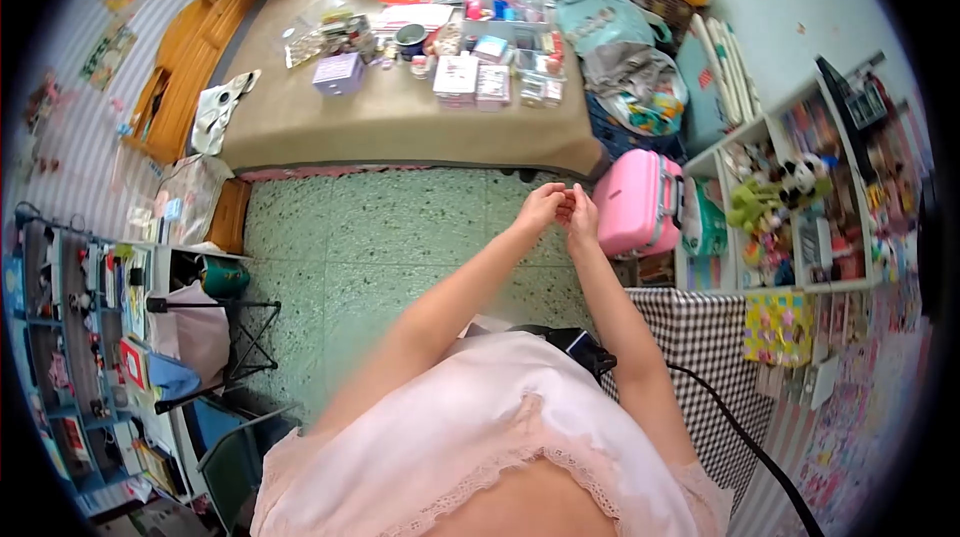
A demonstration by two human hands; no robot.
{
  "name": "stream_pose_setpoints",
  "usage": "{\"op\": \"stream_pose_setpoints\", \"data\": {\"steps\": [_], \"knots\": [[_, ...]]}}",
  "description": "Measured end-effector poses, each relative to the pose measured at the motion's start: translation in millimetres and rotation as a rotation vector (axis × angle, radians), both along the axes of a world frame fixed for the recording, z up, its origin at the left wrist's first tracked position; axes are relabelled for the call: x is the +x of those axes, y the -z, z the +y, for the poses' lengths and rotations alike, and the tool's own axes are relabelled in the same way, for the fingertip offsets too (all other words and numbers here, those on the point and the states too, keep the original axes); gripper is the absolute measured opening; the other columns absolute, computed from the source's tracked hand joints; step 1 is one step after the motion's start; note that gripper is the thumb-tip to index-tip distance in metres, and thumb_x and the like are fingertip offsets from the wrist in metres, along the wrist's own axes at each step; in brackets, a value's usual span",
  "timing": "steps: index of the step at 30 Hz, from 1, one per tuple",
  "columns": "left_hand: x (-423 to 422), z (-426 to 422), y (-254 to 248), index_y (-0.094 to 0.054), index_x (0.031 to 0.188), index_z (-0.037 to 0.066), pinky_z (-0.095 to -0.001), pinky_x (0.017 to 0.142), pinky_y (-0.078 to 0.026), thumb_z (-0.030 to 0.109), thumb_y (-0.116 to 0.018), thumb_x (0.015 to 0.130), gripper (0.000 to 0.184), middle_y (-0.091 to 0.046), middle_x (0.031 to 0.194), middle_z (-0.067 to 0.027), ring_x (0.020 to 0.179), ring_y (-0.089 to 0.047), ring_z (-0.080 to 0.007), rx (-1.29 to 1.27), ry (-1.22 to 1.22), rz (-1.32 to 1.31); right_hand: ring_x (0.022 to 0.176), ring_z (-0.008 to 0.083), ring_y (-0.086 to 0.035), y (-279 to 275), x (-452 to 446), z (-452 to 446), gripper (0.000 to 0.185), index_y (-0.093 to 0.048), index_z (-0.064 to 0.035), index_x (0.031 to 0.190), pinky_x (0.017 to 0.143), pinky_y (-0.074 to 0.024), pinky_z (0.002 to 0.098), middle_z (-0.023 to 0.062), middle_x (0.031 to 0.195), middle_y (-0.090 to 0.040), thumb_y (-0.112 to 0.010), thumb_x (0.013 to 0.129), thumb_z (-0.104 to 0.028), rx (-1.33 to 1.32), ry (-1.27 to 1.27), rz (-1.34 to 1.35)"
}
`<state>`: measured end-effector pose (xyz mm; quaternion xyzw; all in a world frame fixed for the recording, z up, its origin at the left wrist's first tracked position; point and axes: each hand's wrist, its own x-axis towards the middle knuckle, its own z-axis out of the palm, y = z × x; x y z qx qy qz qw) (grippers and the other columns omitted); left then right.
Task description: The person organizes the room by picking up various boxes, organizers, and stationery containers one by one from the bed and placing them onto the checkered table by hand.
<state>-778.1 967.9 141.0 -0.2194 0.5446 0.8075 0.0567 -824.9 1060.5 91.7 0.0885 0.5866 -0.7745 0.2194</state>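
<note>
Out in front of my body, my left hand (543,208) and my right hand (580,214) are held close together over the floor. The fingers of both are curled inward and seem to meet; whatever lies between them, if anything, is too small to make out. Just right of my right hand stands a pink suitcase (630,202) with a dark handle. Beyond my hands is the front edge of a bed (400,137) with a tan cover.
On the bed lie a lilac box (338,75), a dark round tin (410,40), several small boxes and a clear bin (505,5). A white shelf (735,227) with plush toys lines the right side. A folding stand (250,347) is at left; a black cable (740,427) runs at right.
</note>
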Motion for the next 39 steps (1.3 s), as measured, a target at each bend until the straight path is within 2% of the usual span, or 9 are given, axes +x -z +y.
{"op": "stream_pose_setpoints", "data": {"steps": [3,9,19,24,28,32,36,38,39], "knots": [[4,-53,7,-0.046,0.115,0.011,-0.0285,0.073,-0.035,0.023,-0.046,0.08,0.037,-0.057,0.097,0.0009,0.086,-0.051,-0.01,-0.05,-0.086,-0.017,0.052,0.008,-0.051,0,-7,-56,0.029,-0.053,-0.0083,0.078,0.047,-0.0397,0.0205,0.0001,0.064,-0.056,-0.042,0.087,-0.034,-0.007,-0.129,-0.014],[-3,-122,34,-0.046,0.115,0.012,-0.0284,0.071,-0.035,0.023,-0.046,0.079,0.037,-0.056,0.095,0.0018,0.084,-0.051,-0.009,0.005,-0.177,-0.09,0.052,0.0079,-0.052,30,-26,-130,0.025,-0.054,-0.009,0.077,0.048,-0.0418,0.0201,-0.0007,0.063,-0.055,-0.045,0.086,-0.03,0.011,-0.272,-0.094],[-89,-250,42,-0.046,0.115,0.013,-0.0273,0.07,-0.039,0.023,-0.047,0.08,0.037,-0.056,0.094,0.0013,0.084,-0.052,-0.0088,-0.04,-0.255,-0.185,0.049,0.007,-0.05,34,-120,-265,0.022,-0.054,-0.0105,0.076,0.047,-0.0406,0.02,-0.0012,0.061,-0.055,-0.047,0.085,-0.029,-0.016,-0.433,-0.235],[-127,-326,56,-0.048,0.114,0.014,-0.0256,0.068,-0.039,0.024,-0.048,0.081,0.034,-0.057,0.092,0.0031,0.078,-0.054,-0.0081,0.006,-0.308,-0.225,0.048,0.0089,-0.051,43,-172,-349,0.021,-0.053,-0.0054,0.079,0.045,-0.0414,0.0193,0.0031,0.064,-0.057,-0.047,0.085,-0.024,0.001,-0.499,-0.185],[-119,-409,73,-0.046,0.114,0.014,-0.0285,0.07,-0.04,0.026,-0.049,0.081,0.035,-0.055,0.098,0.0016,0.086,-0.053,-0.0127,0.119,-0.488,-0.307,0.055,0.011,-0.053,57,-184,-443,0.025,-0.053,-0.0046,0.084,0.052,-0.0443,0.023,0.0055,0.07,-0.058,-0.048,0.083,-0.029,0.133,-0.679,-0.222],[-111,-515,130,-0.043,0.116,0.012,-0.0321,0.074,-0.04,0.026,-0.048,0.081,0.038,-0.052,0.104,-0.0023,0.091,-0.051,-0.0164,0.01,-0.759,-0.348,0.062,0.0111,-0.054,63,-188,-522,0.029,-0.05,-0.0057,0.097,0.055,-0.0447,0.0241,0.0066,0.076,-0.058,-0.049,0.082,-0.031,0.22,-0.808,-0.21],[-126,-632,153,-0.041,0.116,0.007,-0.0325,0.079,-0.039,0.025,-0.049,0.082,0.04,-0.047,0.111,-0.0075,0.097,-0.046,-0.0174,-0.11,-0.812,-0.42,0.069,0.0113,-0.055,88,-200,-599,0.03,-0.048,-0.0067,0.103,0.06,-0.045,0.0243,0.0047,0.083,-0.057,-0.05,0.083,-0.029,0.289,-0.739,-0.216],[-130,-688,184,-0.04,0.115,0.001,-0.0313,0.082,-0.038,0.024,-0.051,0.081,0.043,-0.046,0.111,-0.0117,0.098,-0.046,-0.0186,-0.419,-0.809,-0.442,0.071,0.0112,-0.054,103,-202,-635,0.035,-0.046,-0.0062,0.106,0.061,-0.045,0.0252,0.005,0.088,-0.056,-0.051,0.082,-0.031,0.312,-0.683,-0.234],[-131,-715,190,-0.038,0.116,-0.002,-0.0301,0.084,-0.037,0.024,-0.052,0.081,0.046,-0.045,0.112,-0.014,0.1,-0.045,-0.0197,-0.511,-0.706,-0.495,0.074,0.0111,-0.053,113,-201,-649,0.04,-0.045,-0.0057,0.109,0.063,-0.0451,0.0262,0.0054,0.093,-0.055,-0.052,0.081,-0.032,0.331,-0.656,-0.241]]}}
